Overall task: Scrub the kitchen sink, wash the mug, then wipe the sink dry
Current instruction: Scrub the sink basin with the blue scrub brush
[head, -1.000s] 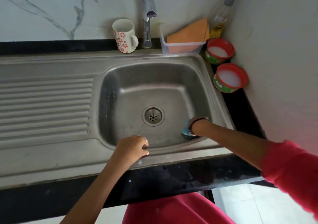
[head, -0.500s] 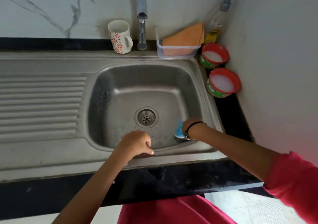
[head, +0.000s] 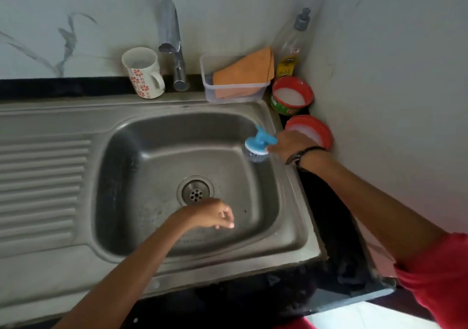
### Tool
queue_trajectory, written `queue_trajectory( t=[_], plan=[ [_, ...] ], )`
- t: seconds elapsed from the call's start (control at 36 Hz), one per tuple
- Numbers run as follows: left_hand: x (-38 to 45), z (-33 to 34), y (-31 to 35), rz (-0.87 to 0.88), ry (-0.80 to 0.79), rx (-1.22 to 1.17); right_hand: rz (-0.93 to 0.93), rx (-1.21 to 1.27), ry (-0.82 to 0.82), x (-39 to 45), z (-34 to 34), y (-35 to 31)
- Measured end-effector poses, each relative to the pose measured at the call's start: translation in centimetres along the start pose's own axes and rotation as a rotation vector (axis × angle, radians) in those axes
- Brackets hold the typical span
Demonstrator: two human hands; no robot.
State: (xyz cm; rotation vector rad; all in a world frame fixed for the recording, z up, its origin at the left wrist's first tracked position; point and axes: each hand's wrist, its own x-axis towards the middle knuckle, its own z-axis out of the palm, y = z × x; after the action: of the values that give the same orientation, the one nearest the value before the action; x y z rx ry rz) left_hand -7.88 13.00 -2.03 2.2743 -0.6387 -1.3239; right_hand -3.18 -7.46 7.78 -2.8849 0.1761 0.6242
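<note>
The sink (head: 291, 202) is of brushed steel with a dull, matt shine, marked by dark spots and water stains in the basin, and its draining board (head: 43, 182) has pressed ridges, while the tap (head: 174, 50) is of brighter, polished metal. The mug (head: 143, 71) looks like glossy glazed ceramic with red flowers, the brush (head: 259, 142) has a smooth blue plastic top, and the orange cloth (head: 247, 71) lies soft and matt in a clear plastic tub (head: 235, 96). The counter (head: 326, 217) is dark polished stone, and the wall (head: 392, 63) is pale and smooth with grey veins like marble.
</note>
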Motion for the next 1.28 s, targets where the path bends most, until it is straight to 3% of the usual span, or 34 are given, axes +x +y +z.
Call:
queue_trajectory(
  t=[0.08,0.19,0.31,0.5,0.61,0.83,1.03,1.17,1.28],
  plan=[
    [1.5,-2.2,1.9,0.060,0.169,-0.056,0.090,0.165,0.201,2.3,-3.1,1.6],
    [3.9,-5.9,4.8,0.151,0.320,-0.308,0.214,0.275,0.327,5.8,-6.5,3.1],
    [6.9,-9.8,7.7,0.179,0.367,-0.422,0.309,0.311,0.327,9.2,-7.8,4.5],
    [11.5,-15.1,11.2,0.203,0.428,-0.389,0.349,0.325,0.249,12.8,-7.3,5.6],
    [13.5,-16.5,11.9,0.260,0.462,-0.394,0.331,0.344,0.203,14.1,-7.0,5.7],
    [15.1,-15.0,10.7,0.342,0.567,-0.324,0.316,0.295,0.264,14.1,-6.6,5.7],
    [12.0,-13.9,10.5,0.286,0.526,-0.199,0.256,0.235,0.472,10.0,-6.8,5.1],
    [8.3,-11.4,8.7,0.210,0.486,-0.185,0.088,0.170,0.538,4.6,-6.1,3.0],
    [4.8,-8.9,6.0,0.199,0.435,-0.110,-0.126,0.158,0.475,0.9,-4.8,1.1]
  ],
)
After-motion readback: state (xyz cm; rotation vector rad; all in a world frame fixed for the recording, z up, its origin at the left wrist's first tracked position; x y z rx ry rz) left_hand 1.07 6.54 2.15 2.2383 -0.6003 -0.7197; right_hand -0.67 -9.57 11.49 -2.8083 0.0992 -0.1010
